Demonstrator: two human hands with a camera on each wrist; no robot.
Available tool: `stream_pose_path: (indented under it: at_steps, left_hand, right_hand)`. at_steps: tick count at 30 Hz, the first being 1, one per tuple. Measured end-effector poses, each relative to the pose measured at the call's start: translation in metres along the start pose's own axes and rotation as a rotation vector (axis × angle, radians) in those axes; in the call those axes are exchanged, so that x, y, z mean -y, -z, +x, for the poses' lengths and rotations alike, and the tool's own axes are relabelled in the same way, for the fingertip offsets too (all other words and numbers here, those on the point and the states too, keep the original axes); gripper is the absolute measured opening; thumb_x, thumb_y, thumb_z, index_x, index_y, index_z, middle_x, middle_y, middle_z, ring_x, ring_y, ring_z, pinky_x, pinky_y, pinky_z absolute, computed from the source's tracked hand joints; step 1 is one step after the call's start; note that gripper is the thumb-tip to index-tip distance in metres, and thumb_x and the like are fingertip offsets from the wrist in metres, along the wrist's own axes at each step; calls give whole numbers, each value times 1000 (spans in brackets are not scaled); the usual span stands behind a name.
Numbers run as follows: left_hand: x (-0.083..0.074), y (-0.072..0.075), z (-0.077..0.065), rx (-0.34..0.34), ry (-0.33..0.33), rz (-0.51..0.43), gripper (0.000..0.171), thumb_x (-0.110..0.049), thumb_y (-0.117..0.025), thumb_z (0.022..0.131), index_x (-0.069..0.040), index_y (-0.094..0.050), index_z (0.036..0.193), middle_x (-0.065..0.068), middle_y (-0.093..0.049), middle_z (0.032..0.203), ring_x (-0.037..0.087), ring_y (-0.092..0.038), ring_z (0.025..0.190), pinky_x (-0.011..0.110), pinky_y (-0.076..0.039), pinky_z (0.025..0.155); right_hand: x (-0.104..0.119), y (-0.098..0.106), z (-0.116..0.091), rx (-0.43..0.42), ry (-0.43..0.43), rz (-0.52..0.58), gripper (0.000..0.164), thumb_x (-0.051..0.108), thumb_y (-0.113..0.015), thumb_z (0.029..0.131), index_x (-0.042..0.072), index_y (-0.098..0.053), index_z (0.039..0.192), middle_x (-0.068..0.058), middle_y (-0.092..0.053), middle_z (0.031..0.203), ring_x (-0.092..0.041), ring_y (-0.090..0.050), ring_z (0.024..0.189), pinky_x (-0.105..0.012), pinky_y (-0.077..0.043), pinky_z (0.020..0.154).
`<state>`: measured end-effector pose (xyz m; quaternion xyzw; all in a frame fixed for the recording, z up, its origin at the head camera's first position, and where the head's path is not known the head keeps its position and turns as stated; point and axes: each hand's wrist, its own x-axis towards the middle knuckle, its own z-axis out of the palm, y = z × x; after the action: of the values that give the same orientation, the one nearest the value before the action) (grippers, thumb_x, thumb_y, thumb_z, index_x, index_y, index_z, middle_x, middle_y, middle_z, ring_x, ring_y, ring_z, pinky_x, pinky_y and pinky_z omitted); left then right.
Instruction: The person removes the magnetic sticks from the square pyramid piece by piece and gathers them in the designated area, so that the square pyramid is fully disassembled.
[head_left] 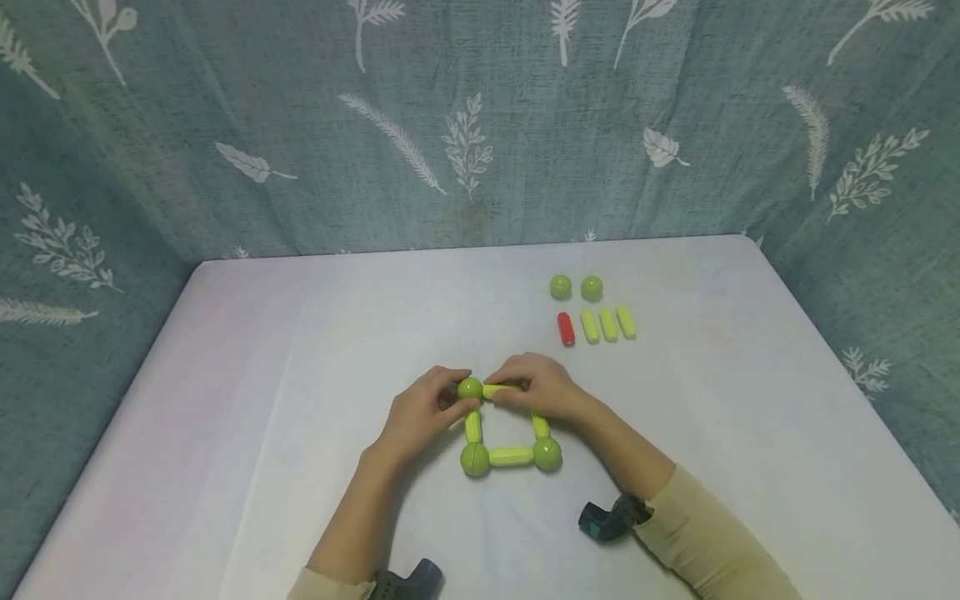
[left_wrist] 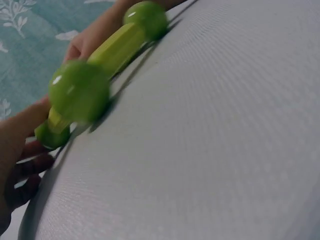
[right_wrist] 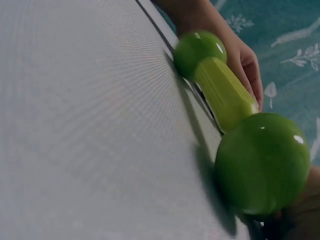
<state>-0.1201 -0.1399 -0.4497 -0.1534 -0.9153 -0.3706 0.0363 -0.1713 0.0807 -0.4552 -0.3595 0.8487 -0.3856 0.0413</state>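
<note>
1. The square frame of green balls and yellow-green rods lies on the table between the hands; the right hand hides its far-right corner.
2. The left hand pinches the far-left green ball between thumb and fingers. The right hand grips the far yellow-green rod, thumb on the near side.
3. The pieces look like hard, light plastic, stiff one by one and unlikely to break. The joints are probably the weak part: the frame could twist or part there if lifted by one corner.
4. The near-left green ball and near-right green ball are glossy and probably slippery, best cupped across their widest part. The rods' ridged sides should give a surer pinch at mid-length.
5. Beyond the right hand, two loose green balls sit side by side, with a red rod and three loose yellow-green rods in a row nearer the person.
6. The table has a flat white covering. Behind it and at both sides hangs blue-green cloth printed with pale leaves and sprigs.
</note>
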Motion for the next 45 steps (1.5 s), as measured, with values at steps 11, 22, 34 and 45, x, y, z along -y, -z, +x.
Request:
stream_pose_path:
  at_steps: [11, 22, 34, 45]
  left_hand:
    - [7, -9, 0, 6, -97, -61, 27, -31, -73, 81, -17, -68, 104, -7, -67, 96, 10, -55, 85, 34, -39, 82]
    - [8, -10, 2, -7, -137, -34, 27, -31, -73, 80, -16, -68, 102, -5, -68, 95, 10, -53, 82, 32, -36, 78]
    - [15, -12, -3, -43, -127, -109, 23, -23, -74, 78, -14, -68, 98, -6, -67, 89, 10, -56, 81, 30, -45, 77]
    - [17, -12, -1, -46, -165, -103, 23, -23, -73, 79, -13, -68, 99, -6, -66, 88, 9, -53, 78, 28, -43, 74]
  right_hand:
    - [-3, -2, 1, 109, 21, 116, 20, 27, -72, 83, 18, -73, 101, 9, -68, 96, -7, -56, 93, -29, -44, 85]
    - [-3, 2, 0, 132, -12, 141, 20, 27, -72, 84, 19, -72, 103, 10, -67, 98, -8, -55, 95, -29, -45, 86]
    - [-8, 12, -14, -142, -303, 121, 23, 19, -69, 84, 11, -67, 106, -1, -65, 102, -16, -57, 93, -35, -49, 86]
    - [-10, 44, -43, -20, -318, -26, 39, 23, -74, 81, 12, -62, 117, -3, -59, 113, -19, -55, 99, -38, -49, 90]
